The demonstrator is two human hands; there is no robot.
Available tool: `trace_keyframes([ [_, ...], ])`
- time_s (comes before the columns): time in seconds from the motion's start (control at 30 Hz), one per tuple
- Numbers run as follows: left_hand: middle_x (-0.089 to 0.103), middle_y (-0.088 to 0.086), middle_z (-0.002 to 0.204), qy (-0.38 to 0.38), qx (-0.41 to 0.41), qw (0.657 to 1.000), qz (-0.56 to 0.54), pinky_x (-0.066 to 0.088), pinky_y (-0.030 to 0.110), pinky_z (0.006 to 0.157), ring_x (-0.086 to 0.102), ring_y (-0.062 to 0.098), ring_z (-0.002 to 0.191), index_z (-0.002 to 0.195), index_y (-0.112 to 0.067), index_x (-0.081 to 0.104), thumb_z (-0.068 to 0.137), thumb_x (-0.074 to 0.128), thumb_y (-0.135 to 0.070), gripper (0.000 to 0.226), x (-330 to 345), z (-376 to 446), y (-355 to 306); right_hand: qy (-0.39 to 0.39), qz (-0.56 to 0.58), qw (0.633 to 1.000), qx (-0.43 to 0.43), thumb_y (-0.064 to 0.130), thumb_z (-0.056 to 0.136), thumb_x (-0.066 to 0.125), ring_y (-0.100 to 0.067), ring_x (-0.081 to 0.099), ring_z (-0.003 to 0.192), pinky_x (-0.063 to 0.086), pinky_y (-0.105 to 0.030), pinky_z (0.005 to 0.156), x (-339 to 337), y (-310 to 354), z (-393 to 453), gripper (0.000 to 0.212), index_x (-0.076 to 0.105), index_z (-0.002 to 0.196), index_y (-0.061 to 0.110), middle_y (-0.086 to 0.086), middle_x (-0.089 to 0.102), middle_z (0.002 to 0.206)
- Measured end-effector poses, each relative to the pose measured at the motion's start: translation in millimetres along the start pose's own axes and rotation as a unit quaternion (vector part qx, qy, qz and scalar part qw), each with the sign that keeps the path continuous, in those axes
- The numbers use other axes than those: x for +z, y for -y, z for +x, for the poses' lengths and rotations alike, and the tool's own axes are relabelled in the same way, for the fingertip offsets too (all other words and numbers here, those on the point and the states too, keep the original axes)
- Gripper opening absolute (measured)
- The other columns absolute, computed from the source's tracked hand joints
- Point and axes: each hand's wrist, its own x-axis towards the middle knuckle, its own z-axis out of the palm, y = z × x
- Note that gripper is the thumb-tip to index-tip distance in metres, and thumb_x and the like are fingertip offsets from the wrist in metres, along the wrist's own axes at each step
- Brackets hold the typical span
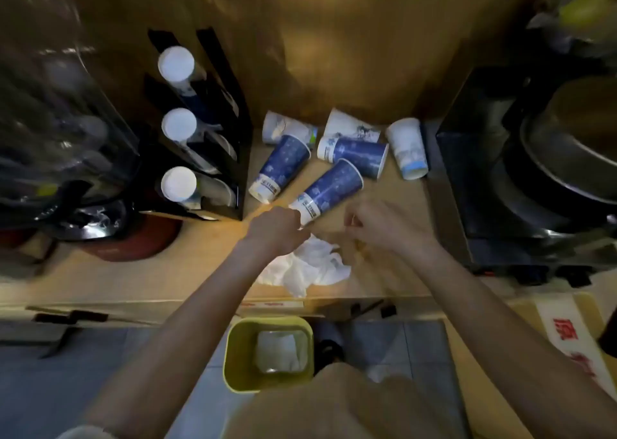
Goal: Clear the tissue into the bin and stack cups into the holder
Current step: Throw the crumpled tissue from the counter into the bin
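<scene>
Tissue [305, 266]: we see white, crumpled paper at the counter's front edge.
Cups [330, 188]: blue and white, tipped over behind it.
Left hand [275, 229]: fisted, against one blue cup.
Right hand [380, 221]: blurred; we cannot tell.

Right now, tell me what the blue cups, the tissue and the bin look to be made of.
Blue cups: probably coated paper, given the printed pattern, white rolled rims and slight sheen.
Tissue: soft white paper, matte, crumpled into loose folds.
Bin: likely moulded plastic, with smooth yellow-green walls and rounded corners.
</scene>
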Motion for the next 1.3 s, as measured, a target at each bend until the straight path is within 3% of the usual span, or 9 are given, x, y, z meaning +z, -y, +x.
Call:
trace_keyframes([
  [0.17,0.048,0.018,0.128,0.026,-0.019,0.999,-0.015,0.045,0.046,0.091,0.049,0.036,0.116,0.128,-0.013,0.044,0.090,0.050,-0.032,0.043,60.9,-1.3,15.0,0.071,0.073,0.994,0.036,0.032,0.079,0.062,-0.033,0.060,0.100,0.049,-0.037,0.082,61.0,-16.4,1.7,0.023,0.058,0.089,0.013,-0.017,0.064,0.106],
  [0.33,0.025,0.009,0.152,-0.004,-0.020,1.000,0.003,0.039,0.046,0.102,0.033,0.034,0.133,0.142,-0.026,0.027,0.091,0.047,-0.025,0.055,110.7,-1.5,29.6,-0.077,0.026,0.997,0.011,0.044,0.065,0.074,-0.032,0.060,0.103,0.049,-0.037,0.086,119.7,-8.7,-9.7,0.060,0.060,0.110,0.007,-0.014,0.065,0.112],
  [0.5,0.047,0.013,0.140,-0.071,-0.054,0.995,-0.036,0.041,0.046,0.097,0.043,0.035,0.126,0.127,-0.016,0.052,0.087,0.055,-0.017,0.040,131.4,-13.8,40.5,-0.110,0.034,0.993,-0.038,0.025,0.064,0.080,-0.031,0.068,0.082,0.056,-0.035,0.071,149.8,-0.4,-1.9,0.041,0.065,0.098,0.008,-0.012,0.071,0.092],
  [0.6,0.066,0.020,0.112,-0.118,-0.079,0.989,-0.048,0.052,0.048,0.075,0.061,0.042,0.099,0.106,-0.010,0.065,0.078,0.063,-0.014,0.028,137.4,-26.3,50.8,-0.112,0.012,0.989,-0.096,0.013,0.063,0.078,-0.027,0.067,0.073,0.054,-0.028,0.062,159.0,1.7,0.8,0.029,0.066,0.089,0.010,-0.007,0.069,0.082],
  [0.7,0.069,0.017,0.092,-0.128,-0.089,0.987,-0.039,0.055,0.041,0.055,0.065,0.038,0.080,0.092,-0.011,0.068,0.078,0.053,-0.022,0.024,145.0,-42.9,66.5,-0.102,0.025,0.991,-0.081,0.010,0.069,0.063,-0.029,0.063,0.071,0.049,-0.028,0.057,165.2,7.0,1.8,0.006,0.062,0.075,0.010,-0.009,0.065,0.078],
  [0.83,0.061,0.024,0.106,-0.133,-0.167,0.967,-0.137,0.051,0.045,0.067,0.059,0.042,0.094,0.102,-0.005,0.064,0.083,0.058,-0.007,0.020,152.1,-66.9,83.1,-0.078,0.079,0.993,-0.046,0.018,0.075,0.038,-0.036,0.063,0.077,0.050,-0.035,0.064,175.7,18.8,1.4,0.025,0.060,0.076,0.005,-0.016,0.064,0.082],
  [1.03,0.061,0.023,0.109,-0.054,-0.228,0.954,-0.188,0.049,0.044,0.076,0.059,0.041,0.097,0.108,-0.004,0.059,0.088,0.050,-0.011,0.023,199.2,-123.1,121.3,-0.057,0.126,0.990,-0.001,0.018,0.078,0.043,-0.034,0.056,0.106,0.041,-0.035,0.085,199.8,62.9,-27.5,0.044,0.054,0.119,0.009,-0.018,0.060,0.119],
  [1.17,0.064,0.021,0.109,-0.035,-0.232,0.950,-0.207,0.053,0.046,0.079,0.063,0.037,0.095,0.114,-0.008,0.053,0.093,0.045,-0.020,0.025,235.7,-154.6,143.5,-0.041,0.102,0.992,-0.056,0.016,0.072,0.042,-0.033,0.065,0.076,0.052,-0.030,0.058,254.1,85.7,-63.3,0.034,0.067,0.096,0.010,-0.015,0.067,0.088],
  [1.3,0.060,0.019,0.113,-0.028,-0.205,0.956,-0.206,0.052,0.044,0.079,0.063,0.037,0.094,0.119,-0.012,0.051,0.089,0.052,-0.010,0.030,272.6,-162.3,166.1,0.012,0.123,0.992,-0.019,0.012,0.080,0.044,-0.035,0.062,0.086,0.053,-0.041,0.069,310.7,83.4,-78.3,0.030,0.068,0.097,0.006,-0.019,0.064,0.097],
])
